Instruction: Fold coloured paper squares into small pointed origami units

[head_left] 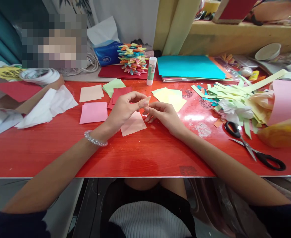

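My left hand (128, 107) pinches a small peach-coloured piece of paper (148, 99) between thumb and fingers above the red table (125, 158). From the right, my right hand (163, 115) meets it, its thumb and index fingertips closed at the lower end of the same piece. Below the hands lies a square peach sheet (134, 125), partly covered by my left hand. Around them are stacks of pink squares (93, 112), red squares (118, 95), light peach squares (91, 93), green squares (115, 86) and yellow squares (170, 97).
Behind stand a glue stick (151, 71), a colourful folded-paper stack (132, 59) and blue sheets (191, 67). Open black-handled scissors (253, 147) lie at the right near paper strips (231, 94). White tissue (52, 105) is at the left. A person sits at the back left.
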The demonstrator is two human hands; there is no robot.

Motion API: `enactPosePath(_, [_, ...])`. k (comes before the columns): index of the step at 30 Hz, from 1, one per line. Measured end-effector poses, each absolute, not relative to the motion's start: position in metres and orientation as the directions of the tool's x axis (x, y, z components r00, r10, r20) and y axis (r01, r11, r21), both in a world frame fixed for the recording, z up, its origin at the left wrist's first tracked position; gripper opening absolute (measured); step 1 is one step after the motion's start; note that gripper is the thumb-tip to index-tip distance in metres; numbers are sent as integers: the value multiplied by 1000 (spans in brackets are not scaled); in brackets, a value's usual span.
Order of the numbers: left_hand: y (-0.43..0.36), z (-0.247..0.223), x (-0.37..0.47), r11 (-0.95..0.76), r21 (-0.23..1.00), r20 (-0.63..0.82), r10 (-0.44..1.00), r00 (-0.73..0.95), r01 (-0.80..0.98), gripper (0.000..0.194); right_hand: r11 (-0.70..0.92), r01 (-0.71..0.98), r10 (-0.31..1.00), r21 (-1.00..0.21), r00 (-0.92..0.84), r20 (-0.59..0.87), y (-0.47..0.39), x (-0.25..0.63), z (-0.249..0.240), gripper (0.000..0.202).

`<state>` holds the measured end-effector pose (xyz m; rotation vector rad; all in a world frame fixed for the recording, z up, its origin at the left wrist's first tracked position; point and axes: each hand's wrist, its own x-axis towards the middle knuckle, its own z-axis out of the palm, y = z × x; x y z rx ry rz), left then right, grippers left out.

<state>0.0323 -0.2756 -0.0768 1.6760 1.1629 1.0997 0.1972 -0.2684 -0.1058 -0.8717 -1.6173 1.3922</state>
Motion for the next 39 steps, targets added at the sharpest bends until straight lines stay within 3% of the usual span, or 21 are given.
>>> enactPosePath(10, [-270, -74, 25, -306, 911, 241, 939, 247, 277, 26, 167, -22, 875, -986, -457, 159, -267, 200, -107, 22])
enactPosePath(16, [-267, -68, 16, -367, 893, 288, 911, 295, 261, 17, 110, -133, 889, -985, -429, 157, -262, 202, -107, 27])
enactPosePath(23, [-267, -63, 11, -345, 906, 239, 895, 377, 246, 21, 125, -226, 891, -966, -403, 209, -259, 206, -103, 20])
enactPosePath(30, [-264, -67, 9, -355, 874, 212, 893, 397, 331, 22, 284, -65, 894, -957, -342, 289, -256, 209, -98, 28])
enactPosePath(36, [-265, -74, 13, -420, 771, 265, 895, 359, 478, 18, 370, 84, 890, -925, -317, 327, -256, 207, -108, 27])
enactPosePath(39, [-266, -76, 17, -363, 799, 216, 918, 334, 480, 19, 362, 102, 907, -927, -267, 325, -256, 206, -112, 26])
